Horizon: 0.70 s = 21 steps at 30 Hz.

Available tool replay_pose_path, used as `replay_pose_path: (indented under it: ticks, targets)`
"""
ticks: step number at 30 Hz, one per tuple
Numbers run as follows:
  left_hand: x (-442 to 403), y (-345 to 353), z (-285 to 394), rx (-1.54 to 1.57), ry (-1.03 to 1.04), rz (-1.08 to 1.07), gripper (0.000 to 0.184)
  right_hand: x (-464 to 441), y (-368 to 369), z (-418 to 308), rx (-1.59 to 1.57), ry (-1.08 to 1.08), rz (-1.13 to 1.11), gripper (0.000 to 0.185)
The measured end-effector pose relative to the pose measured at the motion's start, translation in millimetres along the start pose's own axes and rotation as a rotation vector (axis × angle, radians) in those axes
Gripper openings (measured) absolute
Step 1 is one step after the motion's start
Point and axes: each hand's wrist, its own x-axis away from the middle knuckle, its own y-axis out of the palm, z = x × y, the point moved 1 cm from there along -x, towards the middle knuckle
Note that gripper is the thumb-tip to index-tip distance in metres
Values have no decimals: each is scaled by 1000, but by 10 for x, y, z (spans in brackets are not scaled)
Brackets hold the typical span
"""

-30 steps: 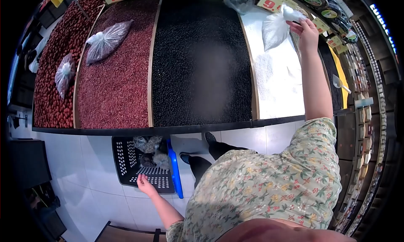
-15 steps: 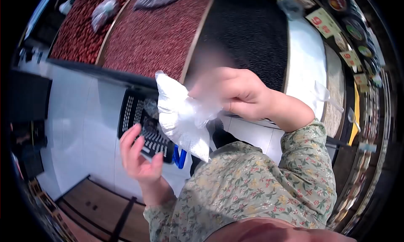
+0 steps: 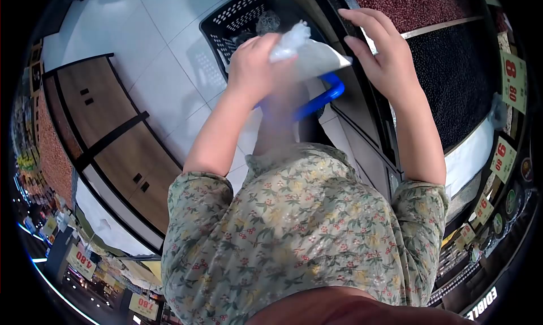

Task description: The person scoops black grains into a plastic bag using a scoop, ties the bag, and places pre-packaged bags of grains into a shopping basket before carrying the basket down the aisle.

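Note:
My left hand point(image 3: 253, 66) is closed on the gathered neck of a clear plastic bag of white, fine-grained contents point(image 3: 318, 63). The bag hangs over a black shopping basket point(image 3: 222, 16) with a blue handle point(image 3: 317, 103). Inside the basket lies some clear plastic wrapping point(image 3: 268, 23); the rest of its contents is partly hidden. My right hand point(image 3: 387, 56) is raised to the right of the bag, apart from it. Its fingers and thumb are spread with nothing between them, near the dark edge of the display stand.
Bins of red beans point(image 3: 410, 5), black beans point(image 3: 447, 70) and a white product point(image 3: 470, 149) stand at the right, with price signs point(image 3: 512, 79). Wooden cabinets point(image 3: 93, 96) stand at the left on a tiled floor point(image 3: 161, 59).
The bag has passed from my right hand to my left hand and is now over the basket. My right hand has let go and opened. The view has turned left.

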Motion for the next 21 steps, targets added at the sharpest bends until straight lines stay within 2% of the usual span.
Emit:
replay_pose_path:
  ticks: [1, 3, 5, 7, 8, 9, 11, 14, 19, 21]
  targets:
    - [21, 107, -155, 58, -119, -8, 31, 52, 51, 170, 129, -6, 9, 35]
    - [41, 244, -437, -12, -102, -22, 30, 191, 215, 481, 220, 1, -44, 38]
    - [119, 408, -748, -85, -90, -42, 30, 383, 408, 728, 427, -97, -100, 34]
    - [180, 583, -1092, -166, -122, -82, 30, 574, 547, 886, 441, -99, -185, 29]
    - [198, 621, -1213, -130, -206, -159, 31, 642, 558, 905, 442, -118, -199, 24]
    - [218, 658, -1316, -129, -207, -157, 31, 686, 564, 927, 442, -120, -200, 24]
    - [306, 782, -1534, -90, -387, -233, 31, 776, 565, 962, 498, -160, -234, 21]
    - [516, 1097, -1902, -126, -472, -269, 32, 779, 556, 928, 474, -133, -236, 20]
    - [791, 1432, -2178, -243, -604, -347, 34, 762, 530, 922, 472, -96, -242, 18]
    - [863, 1478, -2199, -266, -631, -354, 28, 758, 519, 916, 472, -87, -240, 17]
